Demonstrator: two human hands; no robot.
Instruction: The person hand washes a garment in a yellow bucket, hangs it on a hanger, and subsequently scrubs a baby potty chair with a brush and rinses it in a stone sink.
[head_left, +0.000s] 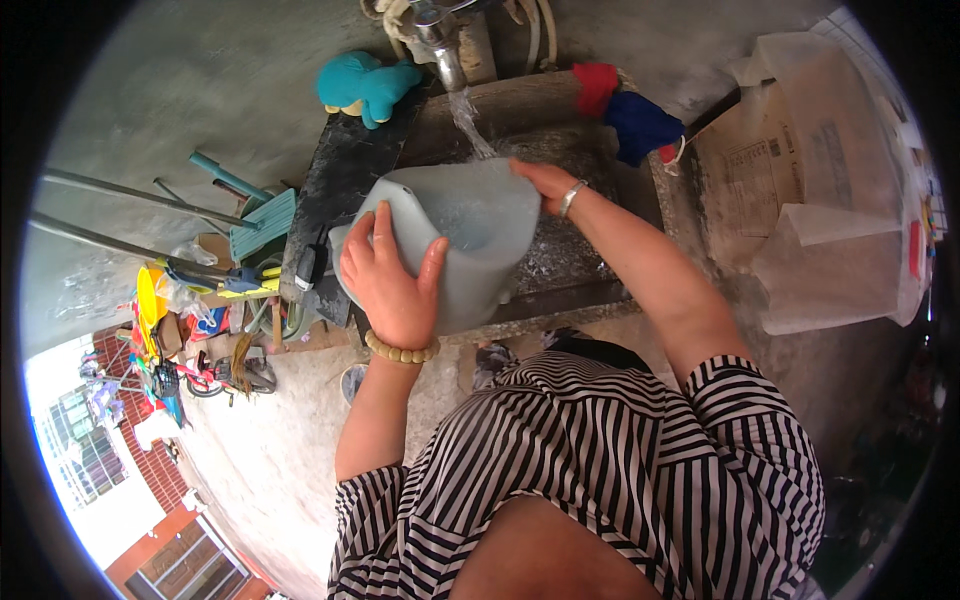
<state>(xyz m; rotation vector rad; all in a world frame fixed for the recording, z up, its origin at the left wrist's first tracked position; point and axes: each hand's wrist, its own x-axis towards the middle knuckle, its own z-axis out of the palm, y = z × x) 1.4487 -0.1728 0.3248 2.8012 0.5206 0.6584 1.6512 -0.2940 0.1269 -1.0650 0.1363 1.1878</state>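
A grey, flexible-looking container or sheet (480, 247) is held tilted over a dark stone sink (491, 328); its exact kind I cannot tell. Water runs from a metal tap (450, 69) onto its far rim and some lies inside. My left hand (397, 277), with a beaded bracelet, presses spread fingers and thumb on its raised near-left part. With my right hand (546, 184), a silver bangle at the wrist, I grip the upper right rim. A teal plush toy (367, 84) rests on the ledge at the sink's far left corner.
Red cloth (595, 86) and dark blue cloth (643, 127) hang over the sink's far right edge. A black-handled brush or similar object (309, 266) lies on the left ledge. Long poles (142, 193) and a teal plastic scoop (264, 225) stand left. Cardboard and translucent plastic (832, 262) are at right.
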